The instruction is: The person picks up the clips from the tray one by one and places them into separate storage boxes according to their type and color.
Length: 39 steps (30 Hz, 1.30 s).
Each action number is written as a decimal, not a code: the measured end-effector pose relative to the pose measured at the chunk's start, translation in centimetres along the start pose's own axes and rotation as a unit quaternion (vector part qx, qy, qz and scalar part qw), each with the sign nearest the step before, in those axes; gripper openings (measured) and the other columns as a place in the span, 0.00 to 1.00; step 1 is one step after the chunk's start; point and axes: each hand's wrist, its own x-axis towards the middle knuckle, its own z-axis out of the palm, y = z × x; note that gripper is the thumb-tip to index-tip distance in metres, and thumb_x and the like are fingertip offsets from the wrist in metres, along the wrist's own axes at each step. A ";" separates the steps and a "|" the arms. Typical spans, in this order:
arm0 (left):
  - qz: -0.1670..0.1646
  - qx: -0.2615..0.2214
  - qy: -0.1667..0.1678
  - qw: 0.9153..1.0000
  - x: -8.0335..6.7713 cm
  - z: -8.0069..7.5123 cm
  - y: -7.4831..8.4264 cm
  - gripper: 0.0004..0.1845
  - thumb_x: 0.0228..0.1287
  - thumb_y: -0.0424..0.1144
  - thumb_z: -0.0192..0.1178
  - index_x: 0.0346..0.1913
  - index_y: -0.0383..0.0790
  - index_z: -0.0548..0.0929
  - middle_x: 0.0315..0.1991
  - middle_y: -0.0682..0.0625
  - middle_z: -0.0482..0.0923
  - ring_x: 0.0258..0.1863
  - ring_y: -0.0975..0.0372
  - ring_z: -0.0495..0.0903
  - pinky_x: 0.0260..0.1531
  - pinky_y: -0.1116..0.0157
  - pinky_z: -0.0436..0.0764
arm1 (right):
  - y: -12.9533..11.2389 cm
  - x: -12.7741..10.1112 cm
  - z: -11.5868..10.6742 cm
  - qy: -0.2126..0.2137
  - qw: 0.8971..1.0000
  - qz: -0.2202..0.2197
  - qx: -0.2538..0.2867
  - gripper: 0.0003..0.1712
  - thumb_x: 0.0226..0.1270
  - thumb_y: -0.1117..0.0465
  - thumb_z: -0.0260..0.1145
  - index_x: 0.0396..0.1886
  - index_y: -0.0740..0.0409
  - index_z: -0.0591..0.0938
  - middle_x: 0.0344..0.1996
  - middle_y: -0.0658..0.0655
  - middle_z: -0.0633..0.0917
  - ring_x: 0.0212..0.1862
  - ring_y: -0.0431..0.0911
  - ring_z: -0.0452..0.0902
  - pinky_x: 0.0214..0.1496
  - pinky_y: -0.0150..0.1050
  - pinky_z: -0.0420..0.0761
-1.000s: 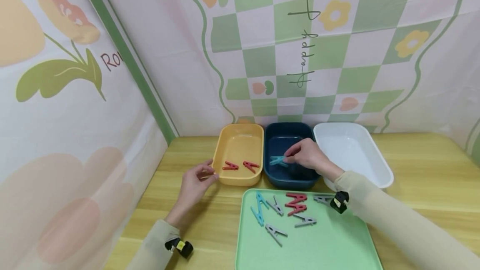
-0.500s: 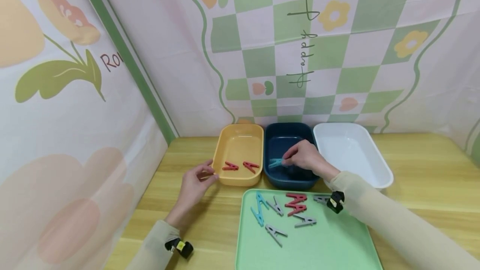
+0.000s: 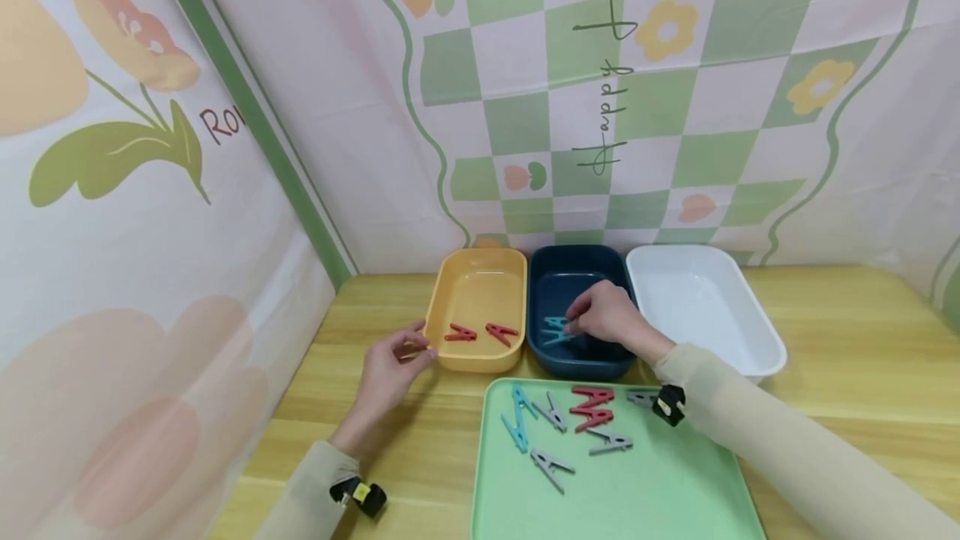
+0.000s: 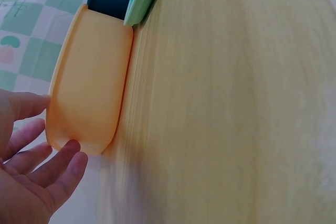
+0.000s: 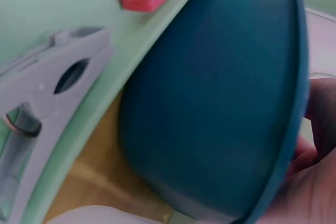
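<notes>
My right hand (image 3: 611, 312) reaches into the navy bin (image 3: 577, 367), thumb and fingertips together at the end of a light-blue clothespin (image 3: 555, 338). Another light-blue clothespin (image 3: 553, 322) shows close beside it. In the right wrist view the bin's wall (image 5: 215, 98) hides the fingertips. At the outer left side of the yellow bin (image 3: 480, 363), my left hand (image 3: 386, 369) touches the wall with loosely extended fingers, as the left wrist view also shows. Inside that bin lie two red clothespins, one at the left (image 3: 461, 332) and one at the right (image 3: 501, 332).
A white bin (image 3: 705, 298) stands right of the navy one. In front, a green tray (image 3: 637, 490) carries light-blue clothespins (image 3: 516, 423), red clothespins (image 3: 592, 417) and several grey clothespins (image 3: 551, 465). A patterned cloth wall (image 3: 510, 123) rises behind the bins.
My right hand has shifted slightly left and down inside the navy bin. Two light-blue clothespins now show apart by its fingertips. My left hand has stayed in place.
</notes>
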 end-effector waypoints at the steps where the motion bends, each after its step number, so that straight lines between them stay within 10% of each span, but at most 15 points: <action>1: 0.001 0.001 0.001 1.000 0.0 0.0 0.0 0.09 0.63 0.29 0.75 0.42 0.30 0.86 0.66 0.37 0.79 0.53 0.45 0.87 0.50 0.62 0.89 | -0.1 -0.1 -0.1 0.004 1.000 0.000 0.002 0.10 0.62 0.62 0.80 0.40 0.62 0.92 0.40 0.58 0.91 0.45 0.53 0.85 0.49 0.51 0.89; 39: 0.003 -0.013 0.002 1.000 -0.1 0.1 0.0 0.12 0.62 0.28 0.74 0.47 0.27 0.86 0.66 0.38 0.80 0.52 0.44 0.87 0.50 0.61 0.89 | -2.1 -11.1 -1.3 0.032 0.993 -0.081 0.083 0.09 0.62 0.58 0.81 0.39 0.55 0.92 0.31 0.48 0.88 0.27 0.46 0.74 0.25 0.35 0.74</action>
